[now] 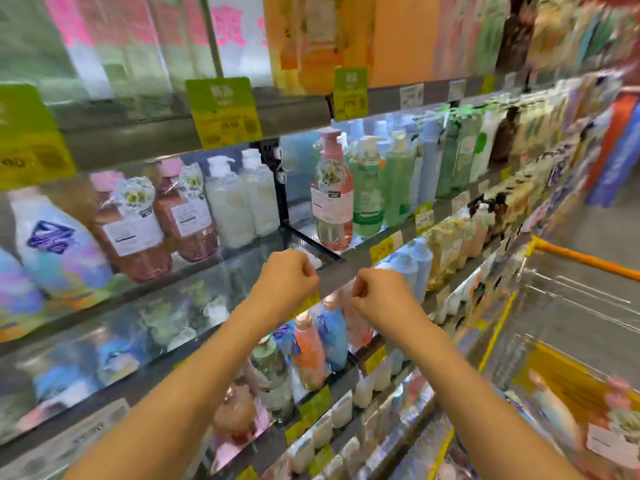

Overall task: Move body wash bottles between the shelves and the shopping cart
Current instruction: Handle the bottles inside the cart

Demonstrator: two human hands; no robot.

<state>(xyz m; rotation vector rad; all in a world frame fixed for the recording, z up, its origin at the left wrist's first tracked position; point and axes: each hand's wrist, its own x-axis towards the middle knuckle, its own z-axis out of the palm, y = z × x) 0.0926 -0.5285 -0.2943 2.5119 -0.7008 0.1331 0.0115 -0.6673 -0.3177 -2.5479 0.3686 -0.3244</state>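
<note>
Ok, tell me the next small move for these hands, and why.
Probably reach the right hand up and forward to the pink bottle at the shelf edge. Both hands, the left hand too, are curled and hold nothing just below that shelf, and that bottle stands upright at the very front, nearest to them. The cart waits on the right.

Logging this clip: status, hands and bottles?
Left hand and right hand curled, empty. Pink body wash bottle upright on shelf. Shopping cart at right. Nothing blocking.
</note>
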